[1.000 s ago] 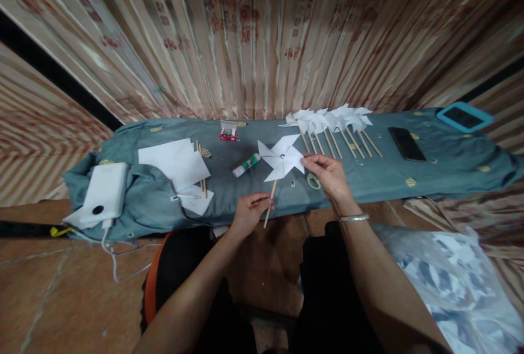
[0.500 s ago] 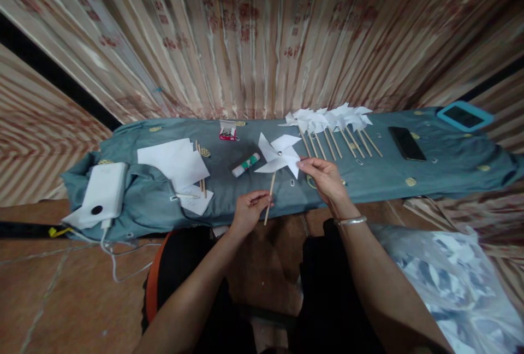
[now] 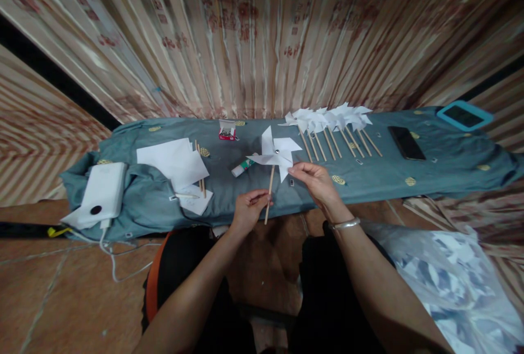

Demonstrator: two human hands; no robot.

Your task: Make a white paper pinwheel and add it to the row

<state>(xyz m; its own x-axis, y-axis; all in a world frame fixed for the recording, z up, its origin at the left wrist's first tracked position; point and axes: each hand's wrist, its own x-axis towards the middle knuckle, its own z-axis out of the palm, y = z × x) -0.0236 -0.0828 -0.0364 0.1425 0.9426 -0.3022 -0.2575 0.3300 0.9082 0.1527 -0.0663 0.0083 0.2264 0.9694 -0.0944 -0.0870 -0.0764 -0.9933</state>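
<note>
My left hand (image 3: 250, 211) pinches the wooden stick of a white paper pinwheel (image 3: 269, 152) and keeps it upright over the near side of the table. A round silver pin head marks the pinwheel's centre. At its lower right blade, my right hand (image 3: 317, 181) has thumb and forefinger closed on the paper edge; a bangle circles that wrist. Partly behind the pinwheel lies a green and white glue stick (image 3: 242, 167). Several finished pinwheels (image 3: 327, 119) rest in an overlapping row at the back, sticks pointing toward me.
A red box of pins (image 3: 227, 134) stands open at the back. White paper sheets (image 3: 170, 160), loose sticks (image 3: 200, 171) and a white power bank (image 3: 104, 190) with a cable lie left. A phone (image 3: 406, 142) and blue-framed device (image 3: 464, 116) lie right. A plastic bag (image 3: 458, 283) sits on the floor.
The pinwheel's blades have turned clockwise a little around the pin. My right hand has moved slightly left with the blade, while my left hand stays on the stick.
</note>
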